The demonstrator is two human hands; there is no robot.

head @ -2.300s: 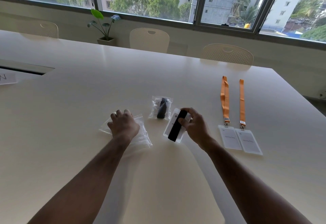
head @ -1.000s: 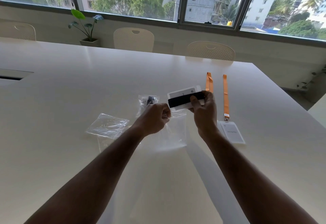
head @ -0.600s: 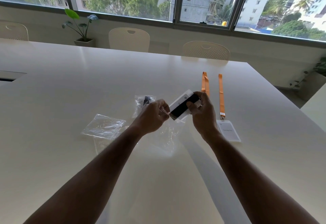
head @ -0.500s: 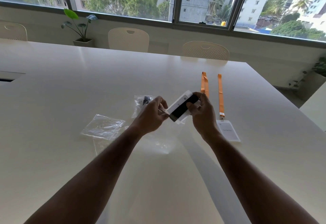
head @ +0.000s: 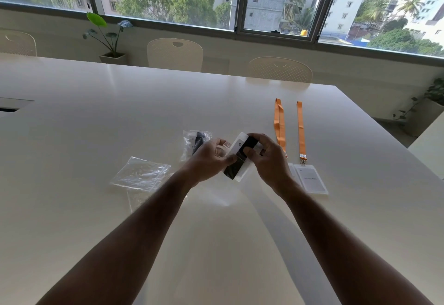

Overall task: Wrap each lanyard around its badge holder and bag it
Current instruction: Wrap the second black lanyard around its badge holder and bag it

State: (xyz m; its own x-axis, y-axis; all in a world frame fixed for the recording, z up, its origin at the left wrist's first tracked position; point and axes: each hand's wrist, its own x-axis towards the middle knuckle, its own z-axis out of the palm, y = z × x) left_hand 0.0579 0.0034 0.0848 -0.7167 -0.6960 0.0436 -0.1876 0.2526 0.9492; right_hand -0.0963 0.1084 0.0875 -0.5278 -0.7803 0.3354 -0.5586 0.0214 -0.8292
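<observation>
My right hand (head: 266, 160) grips a white badge holder (head: 237, 158) wrapped in a black lanyard, tilted with its lower end pointing down-left. My left hand (head: 209, 158) pinches the mouth of a clear plastic bag (head: 216, 194) that hangs below the holder. The holder's lower end sits at the bag's opening. A bagged black-lanyard badge (head: 195, 142) lies on the table just behind my left hand. Two orange lanyards (head: 280, 124) with clear badge holders (head: 312, 181) lie flat to the right.
Spare clear bags (head: 140, 175) lie on the white table (head: 96, 124) to the left. Several white chairs (head: 175, 53) stand along the far edge. A potted plant (head: 108, 38) sits by the window. The table's right edge runs near the orange lanyards.
My left hand lifted a bag off the pile and brought it to the wrapped holder. My right hand has tilted the holder and lowered its end to the bag's mouth.
</observation>
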